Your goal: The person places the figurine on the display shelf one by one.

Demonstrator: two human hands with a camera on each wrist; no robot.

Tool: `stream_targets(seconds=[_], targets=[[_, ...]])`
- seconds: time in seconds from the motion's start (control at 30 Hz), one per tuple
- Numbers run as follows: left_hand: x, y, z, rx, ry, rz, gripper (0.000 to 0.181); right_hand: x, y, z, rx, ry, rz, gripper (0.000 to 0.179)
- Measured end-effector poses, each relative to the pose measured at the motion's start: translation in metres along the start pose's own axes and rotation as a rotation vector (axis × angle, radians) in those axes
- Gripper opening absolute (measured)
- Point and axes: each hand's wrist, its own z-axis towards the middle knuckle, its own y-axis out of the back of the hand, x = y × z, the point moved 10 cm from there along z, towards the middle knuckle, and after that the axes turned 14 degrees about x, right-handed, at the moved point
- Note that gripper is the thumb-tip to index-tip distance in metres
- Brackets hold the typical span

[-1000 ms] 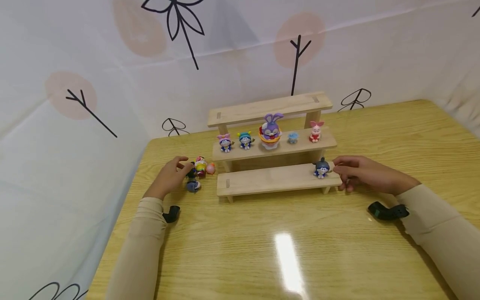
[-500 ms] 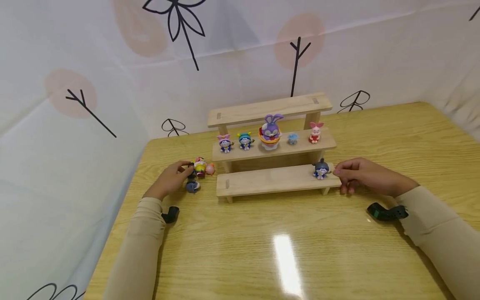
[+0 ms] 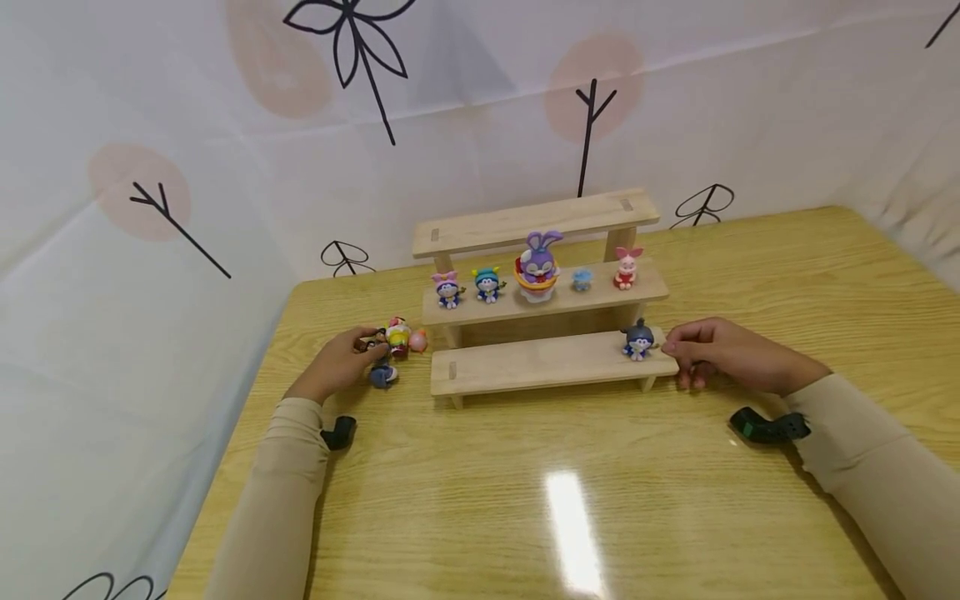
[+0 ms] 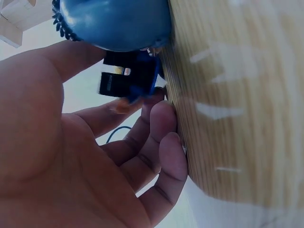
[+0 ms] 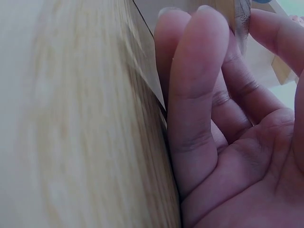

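To the left of the wooden stand [image 3: 525, 364], the left hand [image 3: 343, 357] pinches a small dark figure [image 3: 374, 341] between thumb and fingers, low over the surface [image 3: 450, 492]. Just beside it, on the stand's left, lie a grey-blue figure [image 3: 383, 377], a yellow-clad figure [image 3: 398, 337] and a pink round piece [image 3: 417, 340]. At the stand's right end, the right hand [image 3: 718, 353] holds the edge of the lowest step, thumb above and other fingers bent below. A grey-hatted figure [image 3: 638, 342] stands on that step, near the right hand. Along the stand's middle step are five more pieces, with a purple rabbit [image 3: 537, 262] at the centre and a pink figure [image 3: 626, 270] rightmost. A patterned cloth [image 3: 480, 142] hangs behind the stand.
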Motion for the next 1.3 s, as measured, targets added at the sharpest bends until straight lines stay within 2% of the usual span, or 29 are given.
stream_targets(seconds=[0.37, 0.63, 0.97, 1.3], targets=[[0.003, 0.001, 0.001, -0.032, 0.025, 0.019, 0.061, -0.003, 0.001, 0.001, -0.001, -0.011, 0.009, 0.026], [0.003, 0.006, -0.004, -0.076, 0.004, -0.003, 0.063, -0.004, 0.000, 0.001, 0.000, -0.007, 0.021, 0.024], [-0.003, 0.020, -0.011, -0.203, -0.027, -0.112, 0.066, 0.000, -0.001, 0.001, 0.005, 0.008, 0.011, 0.025], [-0.024, 0.035, -0.023, -0.402, -0.146, -0.209, 0.065, 0.002, -0.002, -0.001, -0.004, 0.012, 0.008, 0.024]])
